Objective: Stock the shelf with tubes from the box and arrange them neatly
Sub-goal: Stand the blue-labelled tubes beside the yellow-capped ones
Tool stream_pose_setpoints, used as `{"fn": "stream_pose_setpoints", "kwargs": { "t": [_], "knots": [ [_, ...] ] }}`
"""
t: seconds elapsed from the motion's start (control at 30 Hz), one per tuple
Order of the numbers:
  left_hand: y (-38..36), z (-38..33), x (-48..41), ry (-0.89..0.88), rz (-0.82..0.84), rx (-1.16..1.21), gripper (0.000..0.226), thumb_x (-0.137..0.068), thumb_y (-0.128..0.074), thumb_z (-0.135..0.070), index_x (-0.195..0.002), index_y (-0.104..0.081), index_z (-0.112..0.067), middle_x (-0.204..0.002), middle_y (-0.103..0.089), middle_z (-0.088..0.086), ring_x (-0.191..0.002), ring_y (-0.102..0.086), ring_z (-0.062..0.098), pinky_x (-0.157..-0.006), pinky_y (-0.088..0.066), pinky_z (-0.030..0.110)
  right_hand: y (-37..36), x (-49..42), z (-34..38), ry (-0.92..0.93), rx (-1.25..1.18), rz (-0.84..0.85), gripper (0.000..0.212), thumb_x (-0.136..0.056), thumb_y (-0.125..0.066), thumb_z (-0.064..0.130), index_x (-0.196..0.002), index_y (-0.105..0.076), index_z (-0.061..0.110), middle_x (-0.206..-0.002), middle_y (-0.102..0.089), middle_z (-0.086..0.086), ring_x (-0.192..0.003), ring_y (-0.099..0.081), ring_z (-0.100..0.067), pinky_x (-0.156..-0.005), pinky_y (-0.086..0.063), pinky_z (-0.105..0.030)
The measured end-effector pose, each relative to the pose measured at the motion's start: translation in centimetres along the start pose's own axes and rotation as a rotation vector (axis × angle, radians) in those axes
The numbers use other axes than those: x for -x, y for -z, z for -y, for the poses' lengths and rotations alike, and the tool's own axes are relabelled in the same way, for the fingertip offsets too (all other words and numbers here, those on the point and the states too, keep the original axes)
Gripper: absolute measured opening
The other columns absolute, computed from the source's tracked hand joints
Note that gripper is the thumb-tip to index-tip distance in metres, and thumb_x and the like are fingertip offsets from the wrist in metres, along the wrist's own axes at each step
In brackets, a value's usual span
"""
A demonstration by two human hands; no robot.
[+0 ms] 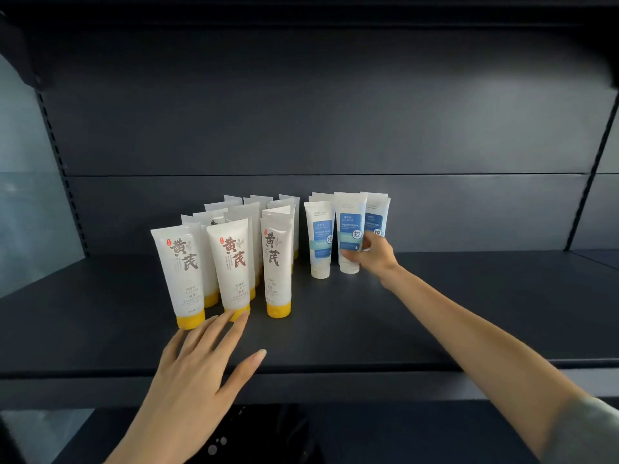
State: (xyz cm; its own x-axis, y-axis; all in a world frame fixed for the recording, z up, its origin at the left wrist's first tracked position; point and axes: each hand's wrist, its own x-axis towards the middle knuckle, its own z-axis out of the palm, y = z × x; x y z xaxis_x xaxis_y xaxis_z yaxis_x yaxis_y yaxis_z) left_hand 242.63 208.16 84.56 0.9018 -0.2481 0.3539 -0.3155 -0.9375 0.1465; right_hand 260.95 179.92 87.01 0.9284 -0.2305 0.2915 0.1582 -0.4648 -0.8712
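— Where are the tubes?

— All on the shelf [452, 313], standing cap-down. The yellow tubes [177, 272] fill three rows on the left, running front to back. The blue tubes [321, 239] stand in a smaller cluster just to their right, nearer the back wall.

— What is the right hand doing?

— The right hand [371, 254] reaches across to the blue cluster. Its fingers and thumb curl round the lower part of the middle blue tube [349, 222], which is upright with its white cap on the shelf.

— And the left hand?

— The left hand [197, 363] is spread flat, low over the front of the shelf, and holds nothing. Its fingertips [231, 317] touch the yellow cap [242, 308] of the front middle tube, and the thumb points right, apart from the tubes.

— Do any lean?

— The front-left yellow one tilts slightly to the left.
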Motion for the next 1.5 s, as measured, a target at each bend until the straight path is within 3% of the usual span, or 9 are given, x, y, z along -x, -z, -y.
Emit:
{"fn": "stream_pose_setpoints", "kwargs": {
  "t": [0.1, 0.2, 0.37, 0.6, 0.8, 0.97, 1.03, 1.17, 1.5],
  "knots": [
    [-0.5, 0.7, 0.1, 0.037, 0.008, -0.031, 0.105, -0.054, 0.034, -0.079, -0.145, 0.001, -0.038, -0.155, -0.014, -0.019, -0.144, -0.011, 0.002, -0.116, -0.008, 0.031, -0.8, -0.5, -1.0, -0.075, -0.014, -0.039, 0.041, -0.081, -0.074, 0.018, -0.116, -0.057, 0.008, -0.117, -0.063, -0.007, -0.107, -0.059, -0.021, -0.084, -0.046, -0.027],
    [-0.4, 1.2, 0.2, 0.076, 0.067, -0.063, 0.109, -0.04, 0.046, -0.074, -0.14, 0.018, -0.041, -0.156, -0.001, -0.021, -0.144, 0.0, 0.0, -0.117, -0.004, 0.029, -1.2, -0.4, -1.4, -0.08, -0.024, -0.066, 0.041, -0.081, -0.074, 0.018, -0.117, -0.056, 0.009, -0.118, -0.062, -0.007, -0.107, -0.058, -0.02, -0.083, -0.045, -0.026],
    [-0.2, 1.3, 0.4, 0.107, 0.093, -0.091, 0.126, -0.033, 0.048, -0.074, -0.147, 0.01, -0.038, -0.158, 0.001, -0.018, -0.145, -0.002, 0.002, -0.117, -0.005, 0.029, -1.4, -0.2, -1.4, -0.06, -0.005, -0.071, 0.044, -0.082, -0.073, 0.016, -0.12, -0.054, 0.007, -0.123, -0.06, -0.009, -0.114, -0.056, -0.023, -0.087, -0.046, -0.03],
    [0.3, 1.8, 1.1, 0.089, 0.089, -0.083, 0.124, -0.036, 0.043, -0.078, -0.147, 0.009, -0.037, -0.158, -0.005, -0.017, -0.145, -0.009, 0.003, -0.117, -0.008, 0.029, -1.2, 0.3, -0.9, -0.098, 0.036, -0.081, 0.046, -0.083, -0.073, 0.02, -0.121, -0.053, 0.005, -0.124, -0.059, -0.01, -0.113, -0.057, -0.023, -0.085, -0.045, -0.028],
    [0.6, 2.2, 1.5, 0.06, 0.081, -0.013, 0.08, -0.078, 0.012, -0.075, -0.148, 0.006, -0.036, -0.157, -0.01, -0.017, -0.144, -0.01, 0.003, -0.118, -0.01, 0.03, 1.3, 2.0, -0.2, -0.081, 0.178, -0.033, 0.051, -0.091, -0.059, 0.036, -0.131, -0.046, 0.006, -0.133, -0.052, -0.009, -0.117, -0.052, -0.024, -0.083, -0.04, -0.028],
    [0.9, 1.8, 1.9, 0.035, 0.006, -0.107, 0.094, -0.074, 0.023, -0.072, -0.15, -0.011, -0.03, -0.156, -0.02, -0.011, -0.143, -0.021, 0.009, -0.117, -0.017, 0.039, 4.1, 7.2, 1.2, 0.092, 0.451, -0.054, 0.052, -0.097, -0.043, 0.046, -0.141, -0.041, 0.017, -0.141, -0.048, -0.003, -0.126, -0.047, -0.023, -0.098, -0.043, -0.041],
    [1.1, 1.6, 2.2, 0.005, -0.022, -0.096, 0.109, -0.071, 0.024, -0.076, -0.146, -0.033, -0.022, -0.15, -0.037, -0.002, -0.138, -0.036, 0.019, -0.112, -0.027, 0.048, 5.2, 10.5, 1.3, 0.166, 0.584, -0.069, 0.056, -0.097, -0.039, 0.051, -0.144, -0.036, 0.022, -0.147, -0.041, 0.002, -0.134, -0.038, -0.02, -0.102, -0.038, -0.041],
    [1.2, 1.3, 2.0, -0.044, -0.002, -0.097, 0.101, -0.083, 0.011, -0.071, -0.135, -0.053, -0.011, -0.138, -0.053, 0.009, -0.127, -0.05, 0.031, -0.101, -0.038, 0.059, 7.5, 16.7, 0.8, 0.173, 0.813, -0.066, 0.067, -0.094, -0.028, 0.059, -0.151, -0.018, 0.025, -0.159, -0.017, 0.005, -0.147, -0.01, -0.016, -0.118, -0.011, -0.042],
    [-0.5, -2.4, 2.9, -0.092, 0.059, -0.093, 0.104, -0.078, 0.015, -0.074, -0.142, -0.041, -0.015, -0.147, -0.043, 0.01, -0.131, -0.045, 0.03, -0.107, -0.032, 0.058, 13.5, 27.2, -4.8, -0.058, 0.999, -0.098, 0.081, -0.079, -0.003, 0.072, -0.15, 0.005, 0.034, -0.159, 0.006, 0.01, -0.146, 0.011, -0.011, -0.118, 0.002, -0.046]
  ]
}}
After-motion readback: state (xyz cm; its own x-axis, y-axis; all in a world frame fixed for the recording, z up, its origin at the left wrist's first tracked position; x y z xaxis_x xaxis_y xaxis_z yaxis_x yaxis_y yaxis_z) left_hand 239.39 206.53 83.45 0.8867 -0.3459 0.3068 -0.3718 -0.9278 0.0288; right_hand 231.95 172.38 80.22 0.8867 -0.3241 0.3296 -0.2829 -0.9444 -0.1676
